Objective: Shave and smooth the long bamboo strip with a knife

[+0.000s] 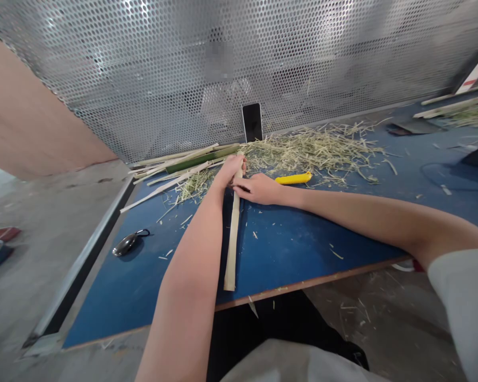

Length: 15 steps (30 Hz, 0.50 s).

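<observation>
A pale, flat bamboo strip [232, 244] lies lengthwise on the blue table, its near end close to the front edge. My left hand [231, 168] is closed around its far part. Right beside it, my right hand [259, 189] pinches the strip just below the left hand, knuckles up. The fingertips of both hands are partly hidden, so any small thing between them cannot be made out. Just beyond my right wrist rests a yellow-handled utility knife [293, 179]. Thin bamboo shavings [310, 149] are heaped behind my hands.
Several bamboo strips, one green [195, 160], lie at the back left. A phone [252, 122] leans on the perforated metal screen [163, 79]. A dark oval object with a loop [128, 244] sits at left. More strips [458, 109] lie far right on the blue table [295, 244].
</observation>
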Each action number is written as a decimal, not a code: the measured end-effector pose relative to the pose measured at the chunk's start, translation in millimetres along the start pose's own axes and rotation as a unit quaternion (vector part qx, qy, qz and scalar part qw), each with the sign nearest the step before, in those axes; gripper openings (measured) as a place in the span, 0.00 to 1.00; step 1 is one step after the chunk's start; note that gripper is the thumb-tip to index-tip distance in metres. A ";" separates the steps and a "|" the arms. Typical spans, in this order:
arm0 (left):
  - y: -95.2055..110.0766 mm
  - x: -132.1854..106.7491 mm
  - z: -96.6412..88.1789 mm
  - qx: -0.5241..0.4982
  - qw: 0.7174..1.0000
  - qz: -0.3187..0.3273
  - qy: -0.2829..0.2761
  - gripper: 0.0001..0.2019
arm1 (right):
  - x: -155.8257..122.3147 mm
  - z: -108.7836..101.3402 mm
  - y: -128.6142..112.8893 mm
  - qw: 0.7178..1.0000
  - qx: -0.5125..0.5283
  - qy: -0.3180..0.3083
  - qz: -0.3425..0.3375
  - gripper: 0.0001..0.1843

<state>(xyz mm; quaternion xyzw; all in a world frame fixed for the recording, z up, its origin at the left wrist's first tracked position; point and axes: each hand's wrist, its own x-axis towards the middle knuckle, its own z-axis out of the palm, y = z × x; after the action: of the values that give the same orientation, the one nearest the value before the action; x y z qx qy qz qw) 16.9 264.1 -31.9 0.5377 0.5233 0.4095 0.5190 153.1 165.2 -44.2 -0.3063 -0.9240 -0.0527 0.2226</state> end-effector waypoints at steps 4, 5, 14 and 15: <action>2.5 -3.0 1.0 0.000 1.000 -0.004 0.000 0.14 | -1.4 -1.5 -1.0 0.995 0.027 -0.023 -0.091 0.21; 3.3 -3.9 1.3 -0.003 1.000 -0.006 0.000 0.14 | -1.7 -1.7 -1.3 0.993 0.033 -0.028 -0.109 0.22; 2.7 -2.7 1.0 -0.015 1.000 -0.006 0.003 0.13 | 0.7 -1.1 -0.6 0.999 0.031 -0.008 -0.022 0.19; 2.6 -2.1 1.3 -0.019 1.000 -0.007 0.006 0.14 | 0.2 -1.4 -0.8 0.999 0.034 -0.013 -0.038 0.20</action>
<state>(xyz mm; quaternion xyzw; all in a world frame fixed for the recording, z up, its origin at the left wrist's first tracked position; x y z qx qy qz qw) 18.2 262.1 -29.3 0.5214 0.5221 0.4187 0.5294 153.0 164.3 -42.8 -0.2634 -0.9392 -0.0255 0.2188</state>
